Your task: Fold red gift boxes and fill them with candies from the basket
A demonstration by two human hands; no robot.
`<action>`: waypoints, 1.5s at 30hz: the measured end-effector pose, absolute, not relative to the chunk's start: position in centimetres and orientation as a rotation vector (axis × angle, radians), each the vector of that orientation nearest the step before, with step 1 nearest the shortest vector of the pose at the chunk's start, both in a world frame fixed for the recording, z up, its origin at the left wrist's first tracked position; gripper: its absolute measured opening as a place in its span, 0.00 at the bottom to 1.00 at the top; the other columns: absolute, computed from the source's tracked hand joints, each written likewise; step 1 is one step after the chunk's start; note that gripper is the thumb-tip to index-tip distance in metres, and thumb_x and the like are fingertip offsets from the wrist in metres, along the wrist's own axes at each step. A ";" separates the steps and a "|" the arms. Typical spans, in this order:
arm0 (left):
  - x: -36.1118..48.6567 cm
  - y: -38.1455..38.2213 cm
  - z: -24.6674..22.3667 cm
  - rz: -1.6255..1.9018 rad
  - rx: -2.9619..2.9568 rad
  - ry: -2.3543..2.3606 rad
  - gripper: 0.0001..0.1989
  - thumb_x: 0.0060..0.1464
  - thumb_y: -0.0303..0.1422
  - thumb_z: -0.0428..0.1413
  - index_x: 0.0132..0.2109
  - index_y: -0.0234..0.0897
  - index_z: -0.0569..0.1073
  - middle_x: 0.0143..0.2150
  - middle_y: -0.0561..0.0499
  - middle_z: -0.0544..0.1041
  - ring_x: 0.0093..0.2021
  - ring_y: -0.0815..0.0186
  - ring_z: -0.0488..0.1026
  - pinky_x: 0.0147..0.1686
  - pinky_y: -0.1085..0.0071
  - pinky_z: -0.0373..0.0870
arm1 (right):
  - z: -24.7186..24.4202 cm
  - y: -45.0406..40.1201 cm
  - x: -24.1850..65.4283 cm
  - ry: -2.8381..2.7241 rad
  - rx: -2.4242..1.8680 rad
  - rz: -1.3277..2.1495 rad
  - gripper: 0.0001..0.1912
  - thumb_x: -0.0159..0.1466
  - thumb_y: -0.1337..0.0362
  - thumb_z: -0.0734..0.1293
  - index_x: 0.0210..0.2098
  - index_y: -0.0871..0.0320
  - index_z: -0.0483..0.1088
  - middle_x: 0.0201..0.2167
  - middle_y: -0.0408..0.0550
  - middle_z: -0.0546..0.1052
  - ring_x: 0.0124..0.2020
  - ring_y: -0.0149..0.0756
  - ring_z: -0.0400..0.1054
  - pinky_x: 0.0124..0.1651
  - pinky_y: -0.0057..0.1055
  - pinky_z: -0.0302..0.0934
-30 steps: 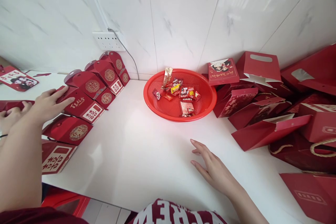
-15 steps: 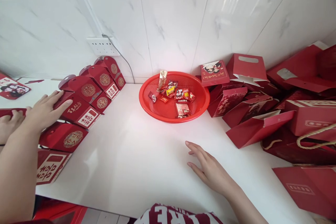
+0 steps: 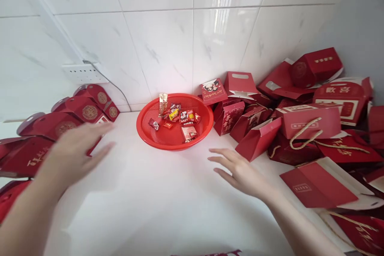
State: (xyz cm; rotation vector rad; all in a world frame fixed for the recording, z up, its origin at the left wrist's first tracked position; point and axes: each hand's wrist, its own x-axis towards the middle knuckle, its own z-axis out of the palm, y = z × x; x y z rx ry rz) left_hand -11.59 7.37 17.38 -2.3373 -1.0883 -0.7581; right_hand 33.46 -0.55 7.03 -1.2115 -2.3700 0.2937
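Note:
My left hand (image 3: 73, 154) is blurred by motion, its thumb and fingers apart with nothing between them. It hovers in front of a row of upright red gift boxes (image 3: 75, 112) with gold emblems at the left, hiding part of them. My right hand (image 3: 235, 168) is held over the white table, fingers spread, holding nothing. Between and beyond both hands sits a red plastic basket (image 3: 147, 138). Inside lie several wrapped candies (image 3: 174, 115), a gold-wrapped stick (image 3: 163, 104) and a pink packet (image 3: 189, 133).
On the right, red boxes (image 3: 312, 122) and bags with rope handles (image 3: 303, 144) lie piled against the wall. A small box with a cartoon couple (image 3: 213, 90) is near the basket. A socket panel (image 3: 84, 73) with a grey cable is on the tiled wall (image 3: 168, 48).
My view has swung to the right. My left hand has come off the boxes and moved right. Another hand at the far left has gone out of view. My right hand stays open.

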 end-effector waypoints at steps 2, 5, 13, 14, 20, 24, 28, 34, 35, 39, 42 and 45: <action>-6.4 5.5 15.0 -0.737 -2.572 -0.871 0.21 0.57 0.34 0.60 0.58 0.44 0.73 0.51 0.49 0.81 0.50 0.59 0.77 0.57 0.60 0.70 | 8.6 0.8 34.4 -2.297 -1.292 0.153 0.16 0.72 0.62 0.60 0.57 0.54 0.67 0.64 0.53 0.66 0.62 0.44 0.63 0.62 0.46 0.61; 0.3 3.2 9.9 -0.474 -3.064 -0.734 0.18 0.62 0.34 0.56 0.59 0.45 0.71 0.55 0.50 0.79 0.53 0.63 0.76 0.56 0.66 0.71 | 10.7 2.8 35.0 -2.175 -1.478 0.025 0.19 0.71 0.61 0.60 0.59 0.59 0.68 0.64 0.57 0.66 0.63 0.48 0.61 0.63 0.48 0.59; 7.2 3.1 0.7 -0.036 -3.485 -0.723 0.31 0.66 0.45 0.49 0.72 0.52 0.49 0.74 0.53 0.51 0.73 0.55 0.50 0.71 0.48 0.47 | 13.0 4.8 32.9 -2.123 -1.807 0.128 0.18 0.72 0.63 0.57 0.55 0.58 0.71 0.52 0.54 0.78 0.51 0.47 0.73 0.52 0.43 0.66; 7.2 3.2 0.6 -0.024 -3.485 -0.740 0.31 0.67 0.45 0.48 0.72 0.53 0.48 0.74 0.53 0.51 0.74 0.56 0.49 0.71 0.48 0.46 | 13.4 4.7 33.1 -2.105 -1.825 0.149 0.17 0.72 0.63 0.57 0.54 0.56 0.72 0.50 0.53 0.79 0.50 0.46 0.74 0.51 0.41 0.66; 6.9 3.6 0.3 -0.139 -3.472 -0.722 0.30 0.67 0.45 0.48 0.72 0.52 0.51 0.74 0.52 0.53 0.73 0.56 0.51 0.71 0.51 0.47 | 15.7 3.4 40.7 -1.585 -2.026 -0.051 0.15 0.70 0.58 0.58 0.44 0.56 0.75 0.50 0.52 0.77 0.51 0.46 0.71 0.54 0.40 0.61; 7.0 3.8 0.2 -0.132 -3.481 -0.725 0.30 0.67 0.45 0.48 0.71 0.52 0.52 0.73 0.51 0.53 0.73 0.55 0.52 0.71 0.49 0.48 | 15.5 0.8 46.9 -1.096 -2.176 -0.348 0.16 0.66 0.59 0.62 0.48 0.59 0.73 0.53 0.61 0.74 0.57 0.52 0.64 0.56 0.44 0.58; 7.0 3.9 0.2 -0.183 -3.480 -0.712 0.29 0.66 0.44 0.50 0.71 0.53 0.53 0.73 0.52 0.55 0.72 0.55 0.54 0.71 0.50 0.50 | 14.0 -0.3 49.9 -0.656 -2.300 -0.302 0.30 0.62 0.58 0.66 0.62 0.61 0.62 0.59 0.70 0.67 0.60 0.58 0.61 0.55 0.50 0.57; 7.2 3.8 0.4 -0.197 -3.466 -0.725 0.29 0.66 0.44 0.50 0.71 0.53 0.53 0.73 0.52 0.56 0.72 0.55 0.55 0.71 0.52 0.50 | 12.4 1.6 51.4 -0.587 -2.421 0.003 0.43 0.64 0.45 0.62 0.69 0.64 0.48 0.59 0.74 0.68 0.62 0.63 0.60 0.60 0.58 0.48; 7.2 3.8 0.5 -0.199 -3.470 -0.727 0.29 0.66 0.44 0.50 0.71 0.53 0.53 0.73 0.52 0.56 0.72 0.55 0.55 0.71 0.52 0.50 | 12.3 1.7 51.6 -0.603 -2.416 -0.003 0.43 0.64 0.45 0.62 0.69 0.64 0.49 0.59 0.73 0.68 0.62 0.62 0.60 0.60 0.57 0.48; 7.2 3.7 0.6 -0.162 -3.495 -0.750 0.29 0.66 0.45 0.50 0.71 0.52 0.53 0.73 0.52 0.55 0.72 0.55 0.54 0.71 0.51 0.48 | 11.8 2.0 52.3 -0.707 -2.222 -0.190 0.39 0.60 0.51 0.68 0.66 0.60 0.56 0.53 0.63 0.74 0.57 0.53 0.66 0.59 0.47 0.54; 7.1 3.6 0.8 -0.121 -3.517 -0.755 0.29 0.66 0.45 0.49 0.71 0.52 0.53 0.73 0.52 0.55 0.73 0.55 0.52 0.71 0.50 0.47 | 11.6 2.4 52.4 -0.838 -2.004 -0.162 0.36 0.59 0.57 0.70 0.64 0.59 0.59 0.49 0.58 0.77 0.50 0.44 0.73 0.52 0.36 0.61; 7.1 3.5 0.8 -0.135 -3.534 -0.762 0.30 0.66 0.45 0.50 0.71 0.52 0.53 0.73 0.51 0.55 0.72 0.55 0.52 0.71 0.50 0.47 | 11.4 3.3 52.0 -0.885 -2.003 -0.142 0.34 0.60 0.55 0.70 0.63 0.59 0.61 0.54 0.62 0.74 0.53 0.45 0.71 0.52 0.36 0.62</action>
